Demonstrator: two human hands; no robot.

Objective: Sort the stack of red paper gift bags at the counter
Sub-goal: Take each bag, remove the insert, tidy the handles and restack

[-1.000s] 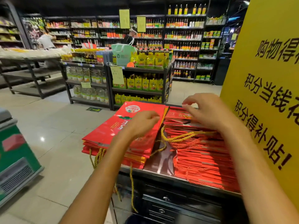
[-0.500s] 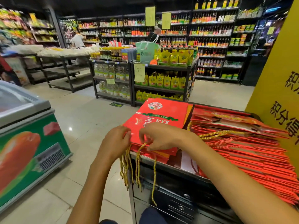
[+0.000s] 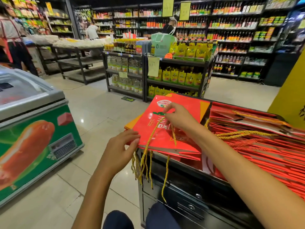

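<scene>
A small stack of flat red gift bags (image 3: 184,111) lies on the left end of the dark counter (image 3: 189,169), its near edge overhanging. My right hand (image 3: 179,115) pinches a gold cord handle (image 3: 152,134) and holds it up over the top bag. My left hand (image 3: 121,148) touches the stack's near left corner with its fingertips. More gold cords (image 3: 145,169) dangle below the counter edge. A much larger fanned pile of red bags (image 3: 257,146) covers the counter to the right.
A green chest freezer (image 3: 33,129) stands at the left across a tiled aisle. Black product shelves (image 3: 156,66) face the counter. A yellow sign board (image 3: 292,100) rises at the right. A person in an apron (image 3: 11,40) stands far left. Drawers (image 3: 191,207) sit under the counter.
My right hand moved from the stack's near edge up over the top bag, lifting a gold cord. My left hand stayed at the near left corner. The view swung left.
</scene>
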